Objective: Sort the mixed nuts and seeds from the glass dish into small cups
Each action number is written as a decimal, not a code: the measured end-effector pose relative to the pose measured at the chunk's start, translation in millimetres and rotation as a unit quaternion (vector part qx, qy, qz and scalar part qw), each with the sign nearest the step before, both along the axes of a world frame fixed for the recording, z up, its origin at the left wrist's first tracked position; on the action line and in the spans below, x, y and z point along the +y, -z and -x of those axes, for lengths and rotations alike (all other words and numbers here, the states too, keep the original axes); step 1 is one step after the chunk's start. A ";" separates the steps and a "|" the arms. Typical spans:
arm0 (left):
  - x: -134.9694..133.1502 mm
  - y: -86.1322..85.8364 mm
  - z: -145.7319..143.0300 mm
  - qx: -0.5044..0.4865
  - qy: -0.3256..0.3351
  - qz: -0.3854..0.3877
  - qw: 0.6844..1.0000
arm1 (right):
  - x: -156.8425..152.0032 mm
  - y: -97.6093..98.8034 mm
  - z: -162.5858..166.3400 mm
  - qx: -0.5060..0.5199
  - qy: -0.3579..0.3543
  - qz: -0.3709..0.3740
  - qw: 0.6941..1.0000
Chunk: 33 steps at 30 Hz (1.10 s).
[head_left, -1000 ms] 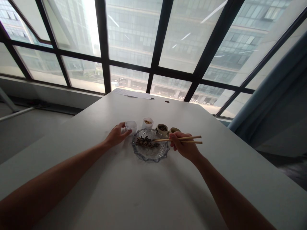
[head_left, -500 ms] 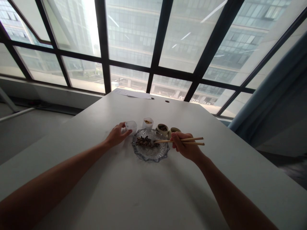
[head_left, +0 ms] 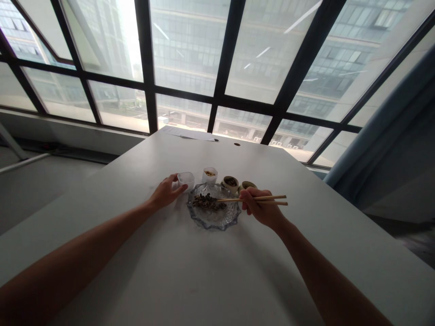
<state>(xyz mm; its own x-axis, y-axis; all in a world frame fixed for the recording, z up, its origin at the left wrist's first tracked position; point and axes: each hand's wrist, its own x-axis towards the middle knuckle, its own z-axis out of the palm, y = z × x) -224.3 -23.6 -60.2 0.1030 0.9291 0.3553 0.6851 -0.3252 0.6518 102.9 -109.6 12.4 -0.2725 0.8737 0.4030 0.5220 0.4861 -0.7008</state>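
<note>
My left hand [head_left: 167, 192] grips a small translucent white cup [head_left: 186, 180] by its side, thumb at the front. In my right hand [head_left: 261, 207] is a pair of wooden chopsticks [head_left: 272, 200]. Their tips reach into a scalloped glass dish [head_left: 213, 224], at the edge of a heap of dark striped seeds [head_left: 205, 202] that look like sunflower seeds. Whether the tips pinch a seed I cannot tell. Behind the dish stands a second white cup [head_left: 210, 175] with yellowish bits in it. A small round pot [head_left: 230, 183] holds dark pieces; another pot [head_left: 247, 185] is partly hidden by my right hand.
All of this stands on a white table [head_left: 204, 271]. Papers [head_left: 190, 134] and two round holes lie near its far edge. Beyond are large black-framed windows, with a blue curtain [head_left: 380, 136] at the right.
My right hand has shifted slightly left with the chopsticks, their tips now at the seed heap's edge. My left hand stays on the cup.
</note>
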 end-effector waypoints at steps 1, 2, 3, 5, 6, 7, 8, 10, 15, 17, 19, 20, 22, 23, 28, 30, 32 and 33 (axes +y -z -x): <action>-0.4 -0.5 -0.2 0.001 0.000 0.001 1.000 | 0.9 1.1 0.0 0.009 0.001 0.006 1.000; -0.6 -1.0 -0.3 0.003 0.000 0.002 1.000 | 2.0 2.4 0.0 0.019 0.004 0.012 1.000; -0.7 -1.3 -0.5 0.004 0.000 0.004 1.000 | 3.1 3.8 0.1 0.031 0.009 0.018 0.999; -0.5 -1.3 -0.7 0.005 0.000 0.006 1.000 | 5.4 6.7 0.3 0.059 0.022 0.031 0.998; -0.1 -0.9 -0.6 0.006 0.000 0.007 1.000 | 6.5 8.1 0.5 0.074 0.028 0.037 0.996; 0.4 -0.4 -0.5 0.006 -0.001 0.006 1.000 | 7.4 9.2 0.8 0.087 0.035 0.043 0.995; 0.9 0.3 -0.3 0.006 -0.001 0.005 1.000 | 8.2 10.2 1.1 0.098 0.040 0.048 0.993; 1.9 1.8 0.3 0.005 -0.001 0.001 1.000 | 9.2 11.8 2.2 0.112 0.047 0.055 0.991; 2.4 3.1 0.8 0.002 -0.001 -0.002 1.000 | 9.7 17.7 3.8 0.111 0.041 0.045 0.992; 2.0 2.7 0.4 0.000 0.001 -0.002 1.000 | 10.1 21.2 3.3 0.107 0.038 0.026 0.993; 1.3 2.0 0.0 0.000 0.001 -0.003 1.000 | 10.4 23.8 2.1 0.108 0.039 0.008 0.993; 1.0 1.6 -0.1 0.000 0.000 -0.004 1.000 | 10.5 24.3 1.5 0.110 0.040 0.001 0.993; 0.3 0.9 -0.3 0.001 0.000 -0.003 1.000 | 10.1 23.7 0.7 0.117 0.046 -0.009 0.992; 0.0 0.6 -0.4 0.001 0.001 -0.001 1.000 | 9.8 22.7 0.6 0.122 0.051 -0.012 0.991; -0.3 0.2 -0.1 -0.002 0.002 0.001 1.000 | 8.5 18.3 4.1 0.149 0.074 0.005 0.986; 0.2 0.6 0.2 -0.003 0.003 -0.001 1.000 | 8.4 18.8 6.6 0.148 0.077 0.016 0.986; 0.8 1.3 0.5 -0.002 0.002 0.001 1.000 | 8.4 20.1 8.7 0.143 0.075 0.021 0.987; 1.1 1.7 0.6 -0.001 0.001 0.002 1.000 | 8.5 20.9 9.3 0.139 0.073 0.023 0.987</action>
